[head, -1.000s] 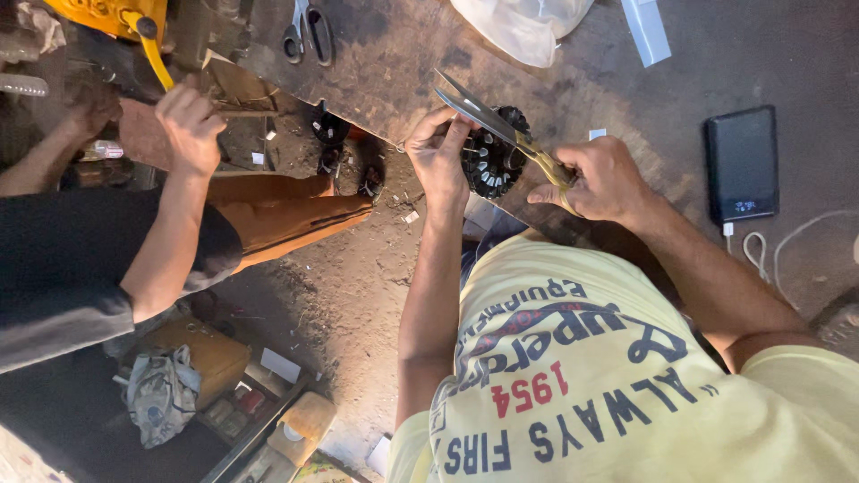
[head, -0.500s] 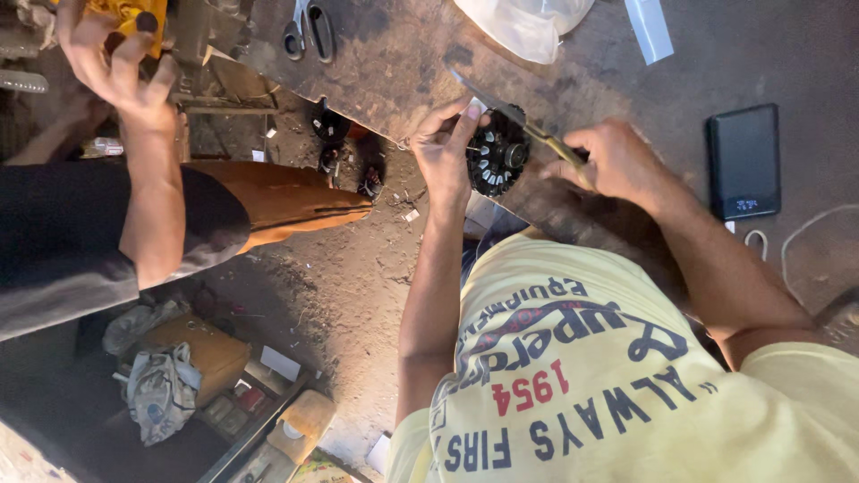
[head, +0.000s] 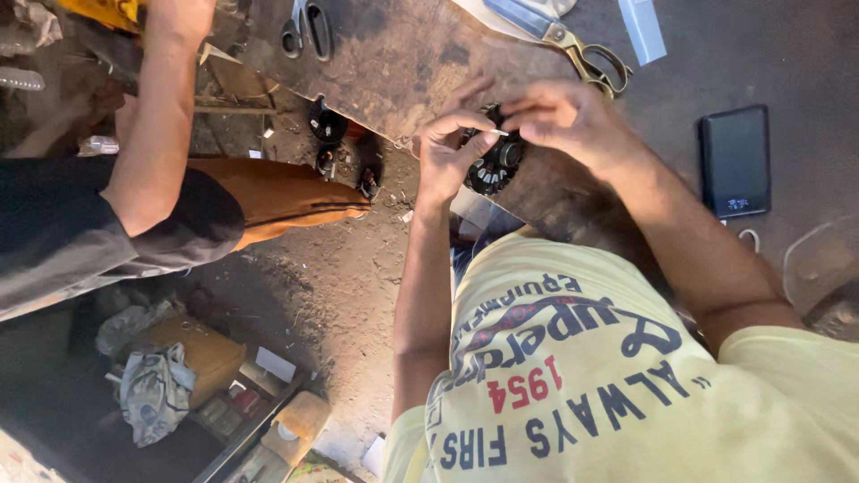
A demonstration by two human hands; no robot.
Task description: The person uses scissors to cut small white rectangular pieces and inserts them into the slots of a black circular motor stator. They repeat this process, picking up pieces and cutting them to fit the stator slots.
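At counter (head: 403,63) edge, frame center: black round toothed part (head: 494,161) sits between your hands. Left hand (head: 452,152) at its 9 o'clock, fingers pinching a thin pale pin w/ tip on the part. Right hand (head: 564,121) at 1 o'clock, fingers curled on its rim. Shears (head: 559,36) at 12, black power bank (head: 735,161) at 3. Co-worker's arm (head: 161,116) far at 9.

I see a worn, stained brown desk (head: 394,63) running across the top of my view. Black-handled scissors (head: 307,27) lie on it to the left of the brass-handled shears (head: 573,40), which rest near its far edge. A white strip (head: 646,29) sits just right of the shears. Further right of the shears, a black rectangular device (head: 735,161) lies flat, a white cable (head: 750,238) at its near end. Below the desk, the dirt floor (head: 331,295) carries a crumpled rag (head: 154,389).
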